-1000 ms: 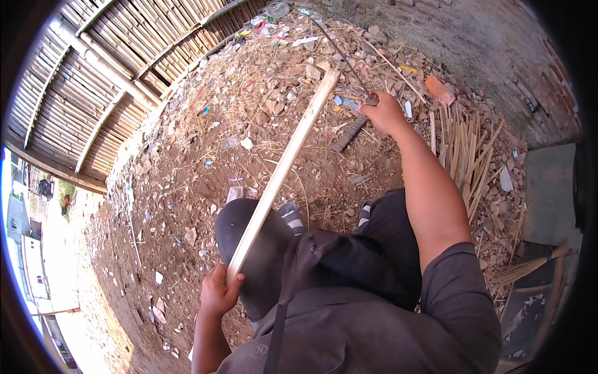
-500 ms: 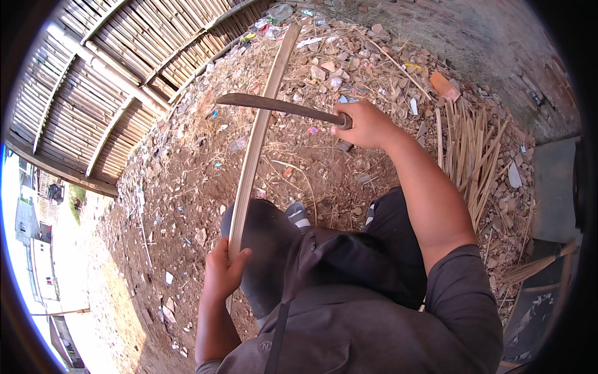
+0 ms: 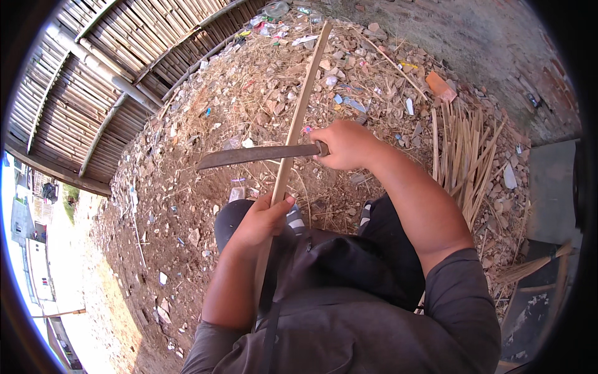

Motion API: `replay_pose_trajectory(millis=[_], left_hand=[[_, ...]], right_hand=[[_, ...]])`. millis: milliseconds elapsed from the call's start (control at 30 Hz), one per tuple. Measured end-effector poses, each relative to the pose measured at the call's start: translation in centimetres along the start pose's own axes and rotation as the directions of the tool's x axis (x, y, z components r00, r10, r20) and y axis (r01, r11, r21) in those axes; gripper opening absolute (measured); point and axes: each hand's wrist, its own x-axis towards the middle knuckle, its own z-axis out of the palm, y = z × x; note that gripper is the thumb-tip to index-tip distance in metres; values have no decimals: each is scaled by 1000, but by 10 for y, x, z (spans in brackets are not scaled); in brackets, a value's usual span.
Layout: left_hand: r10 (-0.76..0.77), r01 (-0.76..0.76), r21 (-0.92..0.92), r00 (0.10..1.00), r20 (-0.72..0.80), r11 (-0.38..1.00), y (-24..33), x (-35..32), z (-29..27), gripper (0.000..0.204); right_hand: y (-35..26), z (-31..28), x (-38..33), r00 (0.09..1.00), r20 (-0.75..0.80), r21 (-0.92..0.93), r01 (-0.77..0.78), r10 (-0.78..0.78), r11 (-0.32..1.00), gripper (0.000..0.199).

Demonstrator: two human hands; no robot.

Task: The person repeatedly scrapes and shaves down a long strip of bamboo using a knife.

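My left hand (image 3: 265, 219) is wrapped round a long, pale bamboo strip (image 3: 303, 100). The strip slants up and away to the right, its lower end running back beside my body. In my right hand (image 3: 346, 144) is the handle of a machete (image 3: 258, 154) with a dark, slightly curved blade. The blade points left and crosses the strip a little above my left hand. Whether its edge bites into the bamboo cannot be made out. My fingers hide most of the machete's handle.
Rubble and litter cover the ground (image 3: 180, 218). A pile of split bamboo strips (image 3: 464, 156) lies to my right, near an orange brick piece (image 3: 441, 86). A bamboo-slat panel (image 3: 81, 93) stands at far left, a weathered wall (image 3: 486, 56) at far right.
My left hand has moved up and right along with the strip, which now leans further right. The machete has come down and nearer, still across the strip.
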Motion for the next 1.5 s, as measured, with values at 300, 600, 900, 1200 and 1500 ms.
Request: replay_pose_trajectory(millis=[300,600,900,1200,1500], left_hand=[[65,-56,131,996,-66,990,-7,8,-1,27],[113,-60,357,985,-127,932,-8,5,3,36],[203,-105,515,969,-137,850,-14,7,10,41],[175,-45,581,970,-168,812,-12,5,14,43],[177,-51,538,967,-184,841,-19,6,8,44]], right_hand=[[41,21,15,999,2,89,-44,44,995,20],[36,27,31,984,153,93,-103,88,990,23],[39,25,31,977,100,27,-190,186,981,29],[9,14,14,979,204,-145,29,1,989,33],[21,13,22,966,177,-37,-186,189,982,37]])
